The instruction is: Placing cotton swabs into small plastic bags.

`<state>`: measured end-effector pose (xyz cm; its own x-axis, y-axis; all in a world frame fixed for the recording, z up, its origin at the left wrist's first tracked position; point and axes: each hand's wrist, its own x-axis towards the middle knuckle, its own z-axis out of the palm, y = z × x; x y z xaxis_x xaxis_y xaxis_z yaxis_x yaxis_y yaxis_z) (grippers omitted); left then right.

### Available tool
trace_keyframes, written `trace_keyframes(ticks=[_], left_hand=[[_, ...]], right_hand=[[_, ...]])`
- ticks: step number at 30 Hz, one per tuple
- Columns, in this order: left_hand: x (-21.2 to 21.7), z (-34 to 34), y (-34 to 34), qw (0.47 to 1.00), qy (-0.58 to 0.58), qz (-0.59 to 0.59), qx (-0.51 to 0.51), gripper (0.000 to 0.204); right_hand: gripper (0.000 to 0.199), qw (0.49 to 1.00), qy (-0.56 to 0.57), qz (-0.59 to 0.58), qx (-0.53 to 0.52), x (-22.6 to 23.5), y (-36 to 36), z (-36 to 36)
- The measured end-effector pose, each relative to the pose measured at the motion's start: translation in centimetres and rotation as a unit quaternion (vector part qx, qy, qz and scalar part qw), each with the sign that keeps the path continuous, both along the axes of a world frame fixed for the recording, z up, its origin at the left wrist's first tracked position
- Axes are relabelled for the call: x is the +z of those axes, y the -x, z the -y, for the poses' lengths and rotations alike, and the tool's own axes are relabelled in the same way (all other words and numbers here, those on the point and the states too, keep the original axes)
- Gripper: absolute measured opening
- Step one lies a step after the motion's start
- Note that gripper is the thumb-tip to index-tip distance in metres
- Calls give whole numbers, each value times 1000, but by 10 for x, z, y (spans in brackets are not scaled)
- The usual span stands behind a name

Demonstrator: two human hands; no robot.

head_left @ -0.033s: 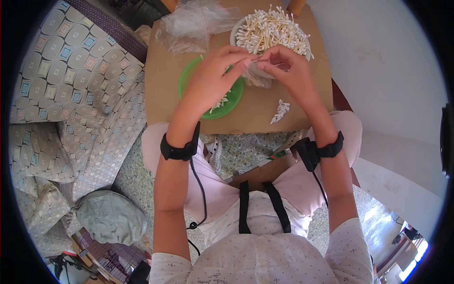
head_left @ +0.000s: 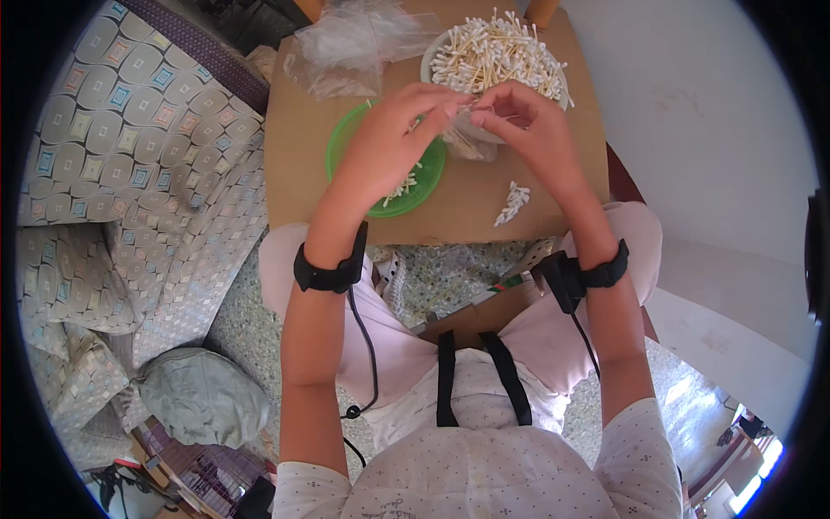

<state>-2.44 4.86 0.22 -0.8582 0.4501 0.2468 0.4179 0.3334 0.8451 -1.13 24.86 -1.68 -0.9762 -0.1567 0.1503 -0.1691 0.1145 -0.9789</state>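
Both hands pinch the upper edge of a small clear plastic bag (head_left: 474, 149) over the cardboard-brown tabletop. Pale sticks of cotton swabs show through the bag. My left hand (head_left: 406, 130) reaches across a green plate (head_left: 344, 138), its thumb and fingers closed on the bag's left side. On the right side of the bag, my right hand (head_left: 529, 121) is closed, thumb against fingers. A few loose cotton swabs (head_left: 405, 185) lie in the green plate, partly hidden by my left hand. Just beyond my right hand, a white bowl (head_left: 427, 67) is heaped with cotton swabs (head_left: 497, 56).
A small pile of cotton swabs (head_left: 513, 204) lies on the brown tabletop (head_left: 467, 212) near my right wrist. Clear plastic bags (head_left: 350, 48) lie at the back left. Patterned fabric (head_left: 156, 173) stands at the left, a pale wall (head_left: 709, 130) at the right.
My hands have barely moved. The fingers of my right hand shift slightly at the bag's edge, and the swab sticks inside the bag show more plainly.
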Motion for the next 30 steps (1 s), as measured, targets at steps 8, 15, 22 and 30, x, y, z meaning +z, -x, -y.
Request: trace_keyframes(ticks=[8, 15, 22, 30], left_hand=[[7, 2, 1, 977, -124, 173, 27, 25], [8, -1, 2, 982, -123, 97, 101, 19], [25, -6, -2, 962, -216, 68, 151, 16], [30, -8, -5, 985, -31, -127, 116, 12]], right_hand=[[15, 992, 118, 37, 10, -3, 4, -3], [46, 994, 82, 64, 29, 0, -5, 10], [63, 995, -41, 21, 87, -6, -9, 10], [52, 995, 67, 53, 55, -9, -8, 13]])
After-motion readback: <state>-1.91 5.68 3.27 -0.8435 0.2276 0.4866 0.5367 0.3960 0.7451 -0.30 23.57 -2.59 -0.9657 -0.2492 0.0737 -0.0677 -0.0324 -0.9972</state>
